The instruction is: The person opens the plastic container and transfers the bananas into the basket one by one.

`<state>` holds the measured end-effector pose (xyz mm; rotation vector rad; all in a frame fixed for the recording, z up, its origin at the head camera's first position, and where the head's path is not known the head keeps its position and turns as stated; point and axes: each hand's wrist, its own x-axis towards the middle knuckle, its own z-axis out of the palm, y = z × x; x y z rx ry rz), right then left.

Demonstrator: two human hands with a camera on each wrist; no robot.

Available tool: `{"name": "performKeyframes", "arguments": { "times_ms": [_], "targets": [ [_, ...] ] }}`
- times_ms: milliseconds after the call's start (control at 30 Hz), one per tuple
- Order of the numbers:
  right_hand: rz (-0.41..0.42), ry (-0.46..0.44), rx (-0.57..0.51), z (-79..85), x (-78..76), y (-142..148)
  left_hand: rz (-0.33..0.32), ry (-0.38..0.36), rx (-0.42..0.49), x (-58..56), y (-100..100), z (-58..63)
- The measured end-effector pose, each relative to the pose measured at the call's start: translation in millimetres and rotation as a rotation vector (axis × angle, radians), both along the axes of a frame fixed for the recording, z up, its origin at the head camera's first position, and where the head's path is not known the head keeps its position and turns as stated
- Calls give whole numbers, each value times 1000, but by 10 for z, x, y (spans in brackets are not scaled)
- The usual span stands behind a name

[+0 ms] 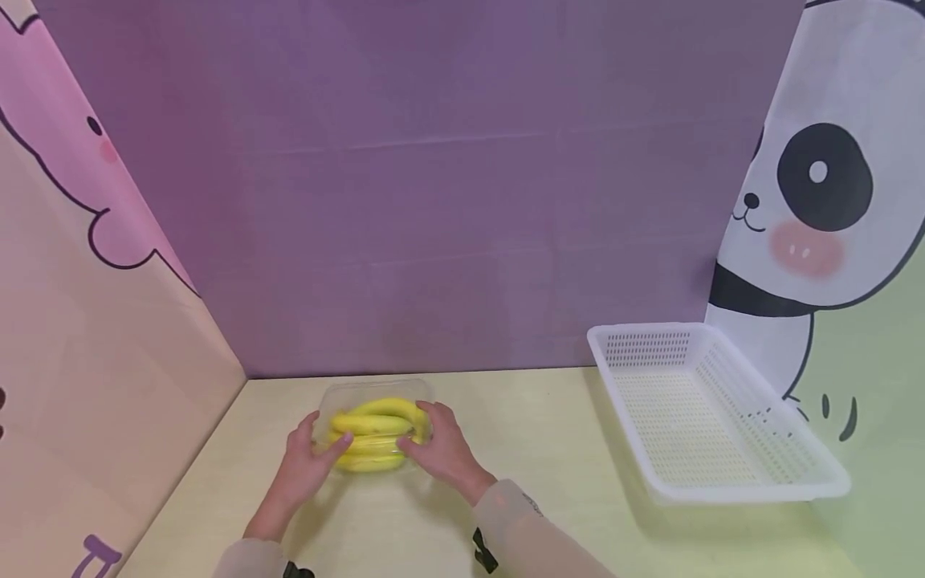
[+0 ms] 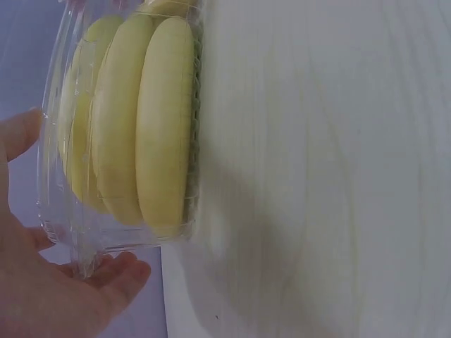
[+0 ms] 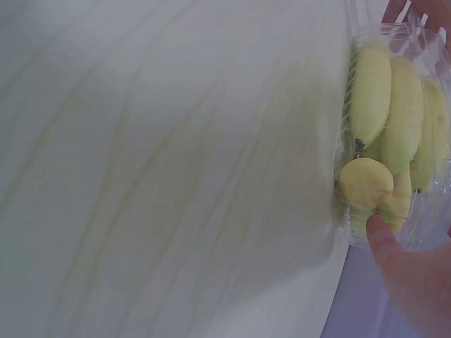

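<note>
A clear plastic clamshell box (image 2: 81,229) holds several yellow bananas (image 1: 376,425); the wrist views show these bananas (image 2: 165,127) through its transparent wall. My left hand (image 1: 302,466) grips the box's left end, its thumb on the near side. In the left wrist view the fingers of that hand (image 2: 56,289) curl around the edge of the box. At the opposite end my right hand (image 1: 446,445) holds the box, thumb in front and fingers toward the back. The right wrist view has this hand (image 3: 416,282) against the plastic, beside a round yellow piece (image 3: 366,183) inside.
A white perforated plastic basket (image 1: 751,491) stands at the right of the pale wood-grain table (image 1: 535,482). Behind the table rises a purple wall (image 1: 462,241). Printed panels border both sides, a panda panel (image 1: 759,273) on the right and a pink-figure panel (image 1: 108,321) on the left.
</note>
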<state>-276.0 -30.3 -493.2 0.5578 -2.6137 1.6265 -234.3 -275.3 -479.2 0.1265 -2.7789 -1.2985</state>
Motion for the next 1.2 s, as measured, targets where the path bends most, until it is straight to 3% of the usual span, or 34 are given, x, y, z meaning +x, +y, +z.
{"name": "performKeyframes", "arguments": {
  "times_ms": [400,667,1200],
  "targets": [
    [-7,19,29,-38,23,97,-56,24,18,77,77,2],
    [-11,31,51,-66,28,201,-74,81,54,96,128,-51],
    [7,32,39,5,38,472,-107,98,58,26,308,-87]
  ]
}}
